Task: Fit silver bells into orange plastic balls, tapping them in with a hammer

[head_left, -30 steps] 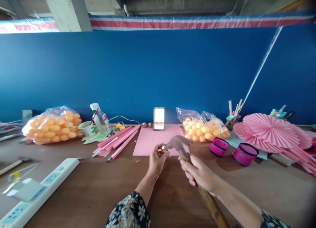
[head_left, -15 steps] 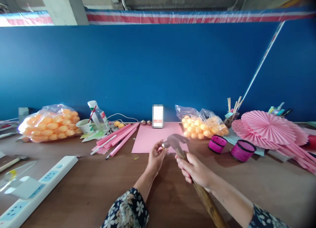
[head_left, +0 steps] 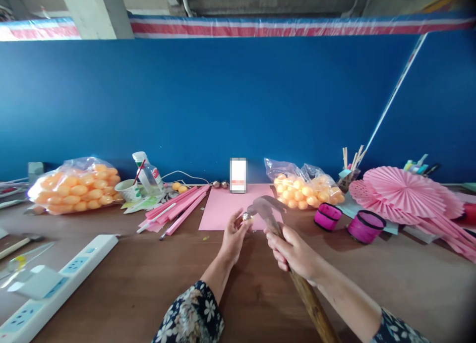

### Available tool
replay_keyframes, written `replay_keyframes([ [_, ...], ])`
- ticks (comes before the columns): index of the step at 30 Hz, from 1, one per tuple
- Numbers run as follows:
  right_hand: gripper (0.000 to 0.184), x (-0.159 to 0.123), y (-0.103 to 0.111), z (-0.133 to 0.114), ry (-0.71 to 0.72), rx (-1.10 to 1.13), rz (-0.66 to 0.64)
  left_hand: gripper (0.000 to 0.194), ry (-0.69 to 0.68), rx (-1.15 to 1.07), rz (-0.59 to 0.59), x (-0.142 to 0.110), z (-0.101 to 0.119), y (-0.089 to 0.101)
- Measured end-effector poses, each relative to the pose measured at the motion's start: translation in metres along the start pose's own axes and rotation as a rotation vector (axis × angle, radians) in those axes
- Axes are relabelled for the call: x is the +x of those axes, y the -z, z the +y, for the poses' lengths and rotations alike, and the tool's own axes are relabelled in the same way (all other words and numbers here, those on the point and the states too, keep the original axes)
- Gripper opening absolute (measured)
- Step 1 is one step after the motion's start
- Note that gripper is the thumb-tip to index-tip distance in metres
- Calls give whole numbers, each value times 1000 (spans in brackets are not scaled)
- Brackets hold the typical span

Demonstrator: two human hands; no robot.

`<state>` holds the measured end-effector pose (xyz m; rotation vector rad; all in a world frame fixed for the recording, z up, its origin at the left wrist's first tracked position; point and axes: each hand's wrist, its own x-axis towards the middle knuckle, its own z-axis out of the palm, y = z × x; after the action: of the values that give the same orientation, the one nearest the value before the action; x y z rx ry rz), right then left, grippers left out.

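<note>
My left hand (head_left: 232, 240) pinches a small shiny silver ball (head_left: 246, 216) between thumb and fingers, just above the table near the front edge of a pink sheet (head_left: 217, 215). Something yellowish shows beneath the ball, mostly hidden by the fingers. My right hand (head_left: 292, 254) is wrapped round the wooden handle of a claw hammer (head_left: 310, 303). The hammer's metal head is close to the ball, up and to its right, slightly blurred. A few tiny shiny bits lie on the table beside my left fingertips.
Bags of orange balls stand left (head_left: 76, 189) and right (head_left: 303, 190). Pink paper strips (head_left: 178, 209), a phone-like blurred object (head_left: 238, 175), two magenta rings (head_left: 366, 227), folded pink fans (head_left: 405, 192) and a white power strip (head_left: 70, 278) lie around. A second hammer (head_left: 17, 246) lies far left.
The hammer head came down onto the silver ball half a second ago and has now lifted slightly off it. My left hand keeps hold of the ball. The view has tilted slightly.
</note>
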<state>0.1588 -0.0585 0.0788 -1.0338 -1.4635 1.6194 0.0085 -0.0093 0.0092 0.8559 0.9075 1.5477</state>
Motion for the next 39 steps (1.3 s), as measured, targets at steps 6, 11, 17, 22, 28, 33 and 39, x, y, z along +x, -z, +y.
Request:
replay_keyframes([
  [6,25,3,3,2,-15,-31,7,43,12,-32,-29,-2,2,0],
  [11,24,2,5,-3,5,27,-10,35,34,-153,-78,-1,4,1],
  [17,23,0,5,-5,15,64,-4,29,22,-120,-67,2,1,2],
  [22,24,1,5,-3,-32,63,-12,37,29,-131,-128,-1,3,2],
  [28,23,-1,9,-6,-8,105,-1,39,66,-241,-107,-3,6,1],
  [33,23,0,9,-1,-43,99,-26,37,71,-254,-160,-2,5,1],
  [39,21,1,11,-1,-25,125,-9,32,88,-291,-121,0,3,2],
])
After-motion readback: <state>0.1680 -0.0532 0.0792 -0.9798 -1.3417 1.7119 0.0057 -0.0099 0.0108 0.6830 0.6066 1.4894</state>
